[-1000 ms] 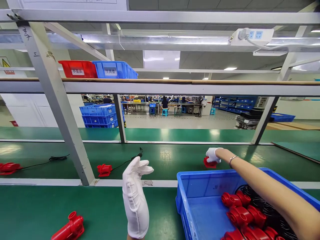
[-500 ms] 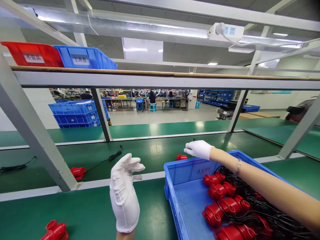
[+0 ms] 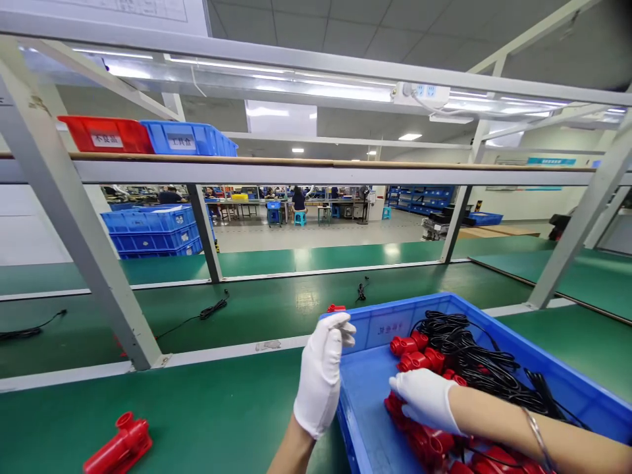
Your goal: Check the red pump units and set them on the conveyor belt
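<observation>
My right hand (image 3: 428,397), in a white glove, reaches down into the blue bin (image 3: 353,408) over the red parts (image 3: 419,361). Its fingers bend against a red part there, and the fingertips are partly hidden, so a hold is unclear. Gloved in white too, my left hand (image 3: 323,372) is raised beside the bin's left edge, fingers partly curled and apart from the thumb, holding nothing. Black coiled cables (image 3: 464,352) lie with the red parts. One red part (image 3: 118,444) rests on the green table at the lower left; another (image 3: 336,308) shows behind the bin.
Grey posts (image 3: 106,263) carry a shelf (image 3: 316,173) with a red bin (image 3: 106,135) and a blue bin (image 3: 190,139). Black cables (image 3: 213,309) lie on the green surface (image 3: 276,303). Stacked blue crates (image 3: 153,230) and seated people are farther back.
My right hand has moved down from above the bin's far edge to the red parts inside. My left hand has moved right, close to the bin. The camera view has shifted.
</observation>
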Demonstrator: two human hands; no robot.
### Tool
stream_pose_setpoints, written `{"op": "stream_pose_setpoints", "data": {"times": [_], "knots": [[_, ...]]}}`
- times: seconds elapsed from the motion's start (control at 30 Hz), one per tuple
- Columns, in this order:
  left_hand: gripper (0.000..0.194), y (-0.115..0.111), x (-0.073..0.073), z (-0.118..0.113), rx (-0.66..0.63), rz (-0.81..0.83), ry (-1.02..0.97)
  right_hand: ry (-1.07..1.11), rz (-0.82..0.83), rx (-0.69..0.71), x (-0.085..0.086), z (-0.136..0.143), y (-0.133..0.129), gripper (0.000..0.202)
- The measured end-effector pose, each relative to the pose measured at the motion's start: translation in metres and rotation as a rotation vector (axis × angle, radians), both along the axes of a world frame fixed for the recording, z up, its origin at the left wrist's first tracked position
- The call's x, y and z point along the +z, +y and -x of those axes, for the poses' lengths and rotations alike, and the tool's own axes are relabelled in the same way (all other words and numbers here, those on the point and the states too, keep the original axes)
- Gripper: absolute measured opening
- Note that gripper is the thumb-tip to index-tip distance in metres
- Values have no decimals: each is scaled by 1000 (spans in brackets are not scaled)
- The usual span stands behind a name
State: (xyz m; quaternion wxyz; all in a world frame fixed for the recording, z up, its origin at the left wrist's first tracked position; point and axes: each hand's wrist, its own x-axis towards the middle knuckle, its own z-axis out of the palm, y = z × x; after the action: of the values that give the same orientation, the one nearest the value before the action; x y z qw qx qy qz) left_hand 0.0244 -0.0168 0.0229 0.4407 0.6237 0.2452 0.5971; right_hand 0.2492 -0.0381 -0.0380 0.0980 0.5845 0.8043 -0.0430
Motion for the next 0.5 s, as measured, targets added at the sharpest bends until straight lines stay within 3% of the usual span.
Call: {"op": "stream_pose_setpoints", "data": {"times": [0.1, 0.2, 0.27, 0.37, 0.5], "knots": [[36, 1, -9, -13, -10, 37, 133, 165, -67, -48, 49, -1, 5, 11], [47, 1, -22, -25, -17, 106, 186, 312, -166, -93, 99, 8, 2, 19], [57, -1, -28, -31, -68, 155, 146, 423, -210, -120, 121, 19, -3, 25], [63, -6, -28, -33, -120, 255, 87, 621, -248, -181, 131, 35, -11, 25], [57, -8, -22, -34, -105, 349, -65, 892, -229, -218, 125, 47, -15, 31]]}}
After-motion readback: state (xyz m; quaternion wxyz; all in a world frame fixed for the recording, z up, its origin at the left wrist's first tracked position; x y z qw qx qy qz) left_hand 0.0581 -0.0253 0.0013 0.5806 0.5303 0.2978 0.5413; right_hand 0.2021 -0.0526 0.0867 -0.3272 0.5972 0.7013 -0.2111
